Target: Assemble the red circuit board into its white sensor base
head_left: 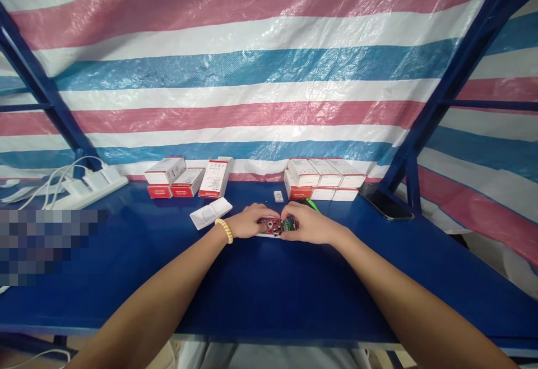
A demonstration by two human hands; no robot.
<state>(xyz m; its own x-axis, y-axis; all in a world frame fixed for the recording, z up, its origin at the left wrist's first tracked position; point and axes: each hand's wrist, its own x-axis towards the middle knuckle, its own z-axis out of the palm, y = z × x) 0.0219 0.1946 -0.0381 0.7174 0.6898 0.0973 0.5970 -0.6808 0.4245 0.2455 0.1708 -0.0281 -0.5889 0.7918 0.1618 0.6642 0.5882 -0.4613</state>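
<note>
The left hand point(251, 220) and the right hand point(306, 224) are meeting at the middle of the blue desk point(260, 285), fingers closing together on a small red circuit board point(275, 225) that is sitting over a white base piece point(266, 235) lying flat on the desk. Both hands are pinching the board from opposite ends, so uneven pressing is likely to tilt it, and it could bend or slip sideways out of the fingertips. A beaded bracelet point(225, 230) is hanging on the left wrist, near enough to drag across the white cover plate point(210, 212) just beside it. A tiny white part point(278, 195) is lying loose behind the hands and could be knocked away, as could the phone point(384, 203) resting near the desk's right edge. The stacked red-and-white boxes point(323, 181) are standing well clear.
</note>
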